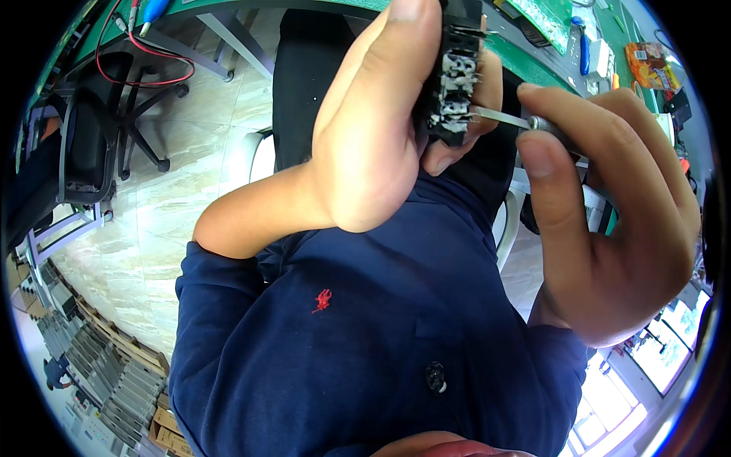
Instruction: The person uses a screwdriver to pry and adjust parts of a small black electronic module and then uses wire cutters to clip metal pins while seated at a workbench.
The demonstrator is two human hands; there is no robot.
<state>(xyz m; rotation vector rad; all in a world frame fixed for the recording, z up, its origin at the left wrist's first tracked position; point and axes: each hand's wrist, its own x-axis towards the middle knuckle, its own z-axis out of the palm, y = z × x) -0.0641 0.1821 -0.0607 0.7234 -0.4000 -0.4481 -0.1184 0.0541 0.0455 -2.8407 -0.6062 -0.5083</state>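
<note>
My left hand (381, 114) is closed around a black block-shaped part (454, 84), holding it up close at the top middle. White, rough residue and thin metal pins or bristly bits show along its side facing right. In my right hand (617, 206), a slim metal-shafted tool (502, 116), like a small screwdriver, is pinched between thumb and fingers. The tool's tip reaches left to the white-coated side of the part, and seems to touch it. Most of the tool's handle is hidden behind my right fingers.
A green-topped workbench (525, 74) runs along the far side, bearing a green circuit board (542, 19), a blue-handled tool (585, 55) and an orange packet (651, 67). Red and black leads (145, 57) hang at the far left near a black office chair (95, 145).
</note>
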